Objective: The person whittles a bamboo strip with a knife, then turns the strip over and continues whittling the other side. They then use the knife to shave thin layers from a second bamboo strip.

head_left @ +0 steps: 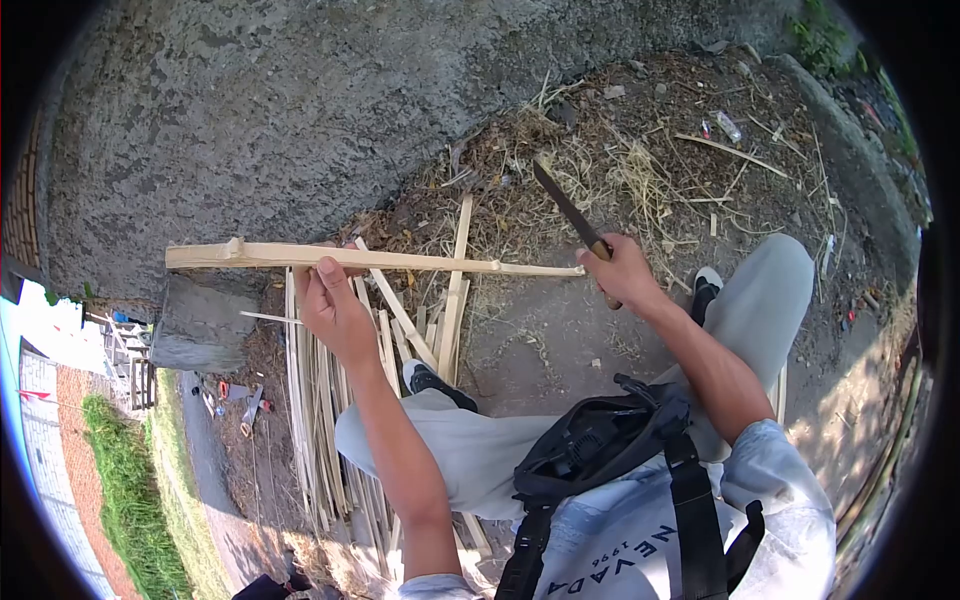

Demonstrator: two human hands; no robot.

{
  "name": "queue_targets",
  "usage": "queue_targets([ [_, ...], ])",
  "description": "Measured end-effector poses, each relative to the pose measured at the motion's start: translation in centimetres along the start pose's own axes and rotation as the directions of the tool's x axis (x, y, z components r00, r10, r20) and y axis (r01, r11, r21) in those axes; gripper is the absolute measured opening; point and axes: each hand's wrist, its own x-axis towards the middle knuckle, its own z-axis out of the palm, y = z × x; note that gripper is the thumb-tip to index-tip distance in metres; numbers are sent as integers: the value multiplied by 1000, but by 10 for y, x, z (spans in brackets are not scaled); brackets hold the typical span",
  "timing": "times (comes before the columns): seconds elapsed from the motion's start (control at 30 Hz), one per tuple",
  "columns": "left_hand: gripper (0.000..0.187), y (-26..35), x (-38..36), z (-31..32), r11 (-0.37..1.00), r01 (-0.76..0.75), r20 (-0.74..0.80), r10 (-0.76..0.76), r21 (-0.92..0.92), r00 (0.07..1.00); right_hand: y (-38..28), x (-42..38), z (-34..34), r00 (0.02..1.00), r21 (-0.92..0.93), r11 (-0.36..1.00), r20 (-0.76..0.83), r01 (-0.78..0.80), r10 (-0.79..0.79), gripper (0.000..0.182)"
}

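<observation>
My left hand (333,305) grips a long pale bamboo strip (300,256) near its middle and holds it level in front of me. The strip's thin right end reaches my right hand (622,268). That hand is closed on the wooden handle of a dark-bladed knife (566,208), whose blade points up and away to the left. Both hands are above the ground, over my knees.
A pile of split bamboo strips (320,420) lies on the ground by my left foot. Dry grass and shavings (620,160) litter the dirt ahead. A grey block (200,320) sits at left. A black bag (590,445) hangs on my chest.
</observation>
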Motion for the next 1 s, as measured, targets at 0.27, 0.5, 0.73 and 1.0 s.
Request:
queue_targets([
  [0.27,29,0,12,13,797,209,36,-230,-567,973,13,-11,24,973,-334,915,91,228,-210,25],
  [0.5,36,-7,40,42,603,362,135,-389,-711,911,3,-36,30,923,-307,871,140,384,-358,29],
  [0.73,36,8,64,70,492,501,557,-37,-713,829,-15,-43,14,918,-267,879,103,396,-383,33],
  [1.0,46,27,79,115,462,483,589,110,-743,801,-5,-22,11,946,-242,933,250,267,-206,33],
])
